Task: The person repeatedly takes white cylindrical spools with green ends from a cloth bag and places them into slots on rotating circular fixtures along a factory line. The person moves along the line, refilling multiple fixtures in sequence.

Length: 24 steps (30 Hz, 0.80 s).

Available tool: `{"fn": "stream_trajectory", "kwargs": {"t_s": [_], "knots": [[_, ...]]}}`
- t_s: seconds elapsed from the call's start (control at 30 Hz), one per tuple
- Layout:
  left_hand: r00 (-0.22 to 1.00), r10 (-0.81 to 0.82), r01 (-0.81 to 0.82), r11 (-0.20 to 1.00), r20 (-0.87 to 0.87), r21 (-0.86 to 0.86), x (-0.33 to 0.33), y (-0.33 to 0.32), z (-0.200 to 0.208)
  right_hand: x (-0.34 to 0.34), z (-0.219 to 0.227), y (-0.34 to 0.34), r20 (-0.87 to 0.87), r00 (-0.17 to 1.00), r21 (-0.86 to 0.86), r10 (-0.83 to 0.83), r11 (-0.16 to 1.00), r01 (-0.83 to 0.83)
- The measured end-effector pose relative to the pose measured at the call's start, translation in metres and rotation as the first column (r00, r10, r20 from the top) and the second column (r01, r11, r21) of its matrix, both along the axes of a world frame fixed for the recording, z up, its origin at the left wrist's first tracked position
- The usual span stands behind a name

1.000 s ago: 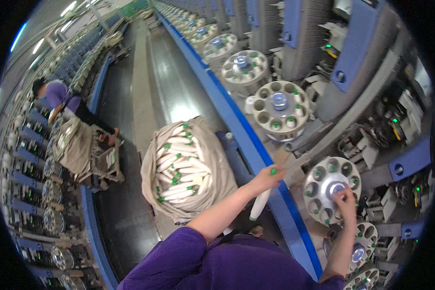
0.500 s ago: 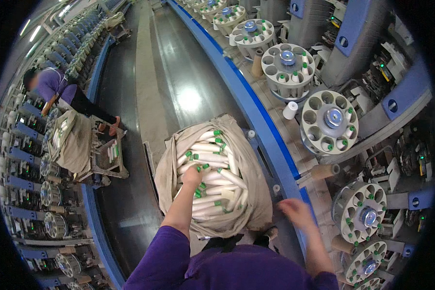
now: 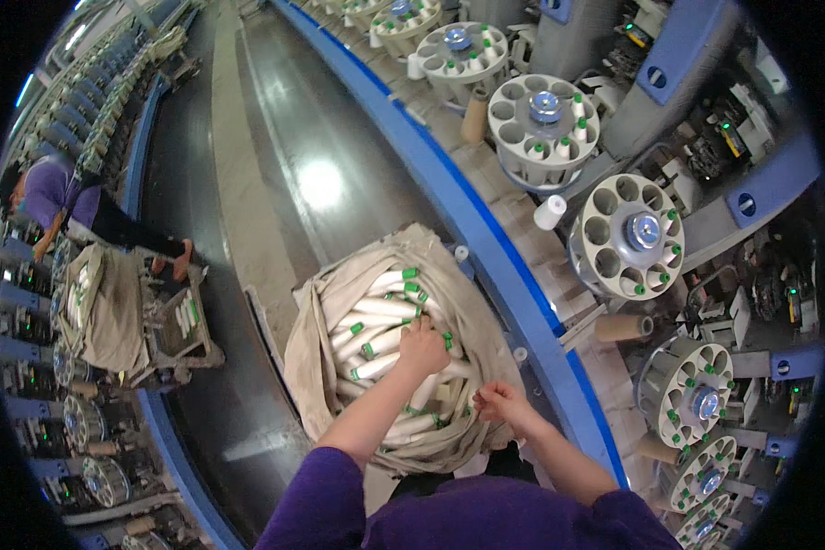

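A cloth-lined cart (image 3: 312,367) in front of me is heaped with white yarn bobbins (image 3: 367,314) that have green tips. My left hand (image 3: 423,348) reaches into the middle of the heap, its fingers closed around a green-tipped bobbin that they largely hide. Over the right side of the heap, beside the cloth's edge, is my right hand (image 3: 504,403). Its fingers are curled together in a pinch, and whatever may be between them is too small to make out.
Round bobbin magazines (image 3: 628,236) line the machine on the right, some pockets holding green-tipped bobbins. A blue rail (image 3: 522,302) runs alongside the cart. A white yarn cone (image 3: 550,213) and a brown tube (image 3: 623,327) sit nearby. At left, a person (image 3: 60,197) bends beside another cart (image 3: 119,312).
My left hand has moved right across the bobbins. My right hand has come in from beyond the cart to its right edge, fingers now curled. The view has shifted slightly.
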<state>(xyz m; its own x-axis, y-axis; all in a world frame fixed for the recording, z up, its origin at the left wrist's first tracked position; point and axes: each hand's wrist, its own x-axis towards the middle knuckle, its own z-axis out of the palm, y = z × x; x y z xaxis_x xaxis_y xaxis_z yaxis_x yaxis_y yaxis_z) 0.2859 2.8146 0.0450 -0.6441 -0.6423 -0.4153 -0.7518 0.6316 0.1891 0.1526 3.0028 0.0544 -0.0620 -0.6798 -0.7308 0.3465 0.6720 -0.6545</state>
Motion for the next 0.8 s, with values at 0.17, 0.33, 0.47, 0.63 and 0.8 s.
{"fn": "stream_trajectory", "kwargs": {"t_s": [0.17, 0.33, 0.47, 0.63, 0.8], "knots": [[0.969, -0.054, 0.036, 0.996, 0.242, 0.079, -0.016, -0.017, -0.016, -0.001, 0.002, 0.018, -0.084, 0.996, 0.161, 0.025, 0.987, -0.012], [0.976, 0.142, -0.186, 0.941, 0.167, 0.283, 0.030, -0.037, -0.022, 0.014, -0.009, 0.047, -0.050, 0.996, 0.339, 0.072, 0.939, -0.051], [0.917, 0.399, -0.350, 0.819, -0.012, 0.454, 0.079, -0.052, -0.016, 0.013, -0.022, 0.047, -0.026, 0.998, 0.330, 0.064, 0.943, -0.052], [0.453, 0.892, 0.027, 0.000, -0.012, 1.000, 0.081, -0.082, 0.016, -0.042, -0.038, 0.005, -0.177, 0.966, 0.228, -0.190, 0.947, 0.228], [0.237, 0.971, 0.582, -0.158, 0.020, 0.798, -0.009, -0.131, -0.001, -0.126, -0.111, -0.099, -0.218, 0.929, -0.003, -0.300, 0.952, 0.307]]}}
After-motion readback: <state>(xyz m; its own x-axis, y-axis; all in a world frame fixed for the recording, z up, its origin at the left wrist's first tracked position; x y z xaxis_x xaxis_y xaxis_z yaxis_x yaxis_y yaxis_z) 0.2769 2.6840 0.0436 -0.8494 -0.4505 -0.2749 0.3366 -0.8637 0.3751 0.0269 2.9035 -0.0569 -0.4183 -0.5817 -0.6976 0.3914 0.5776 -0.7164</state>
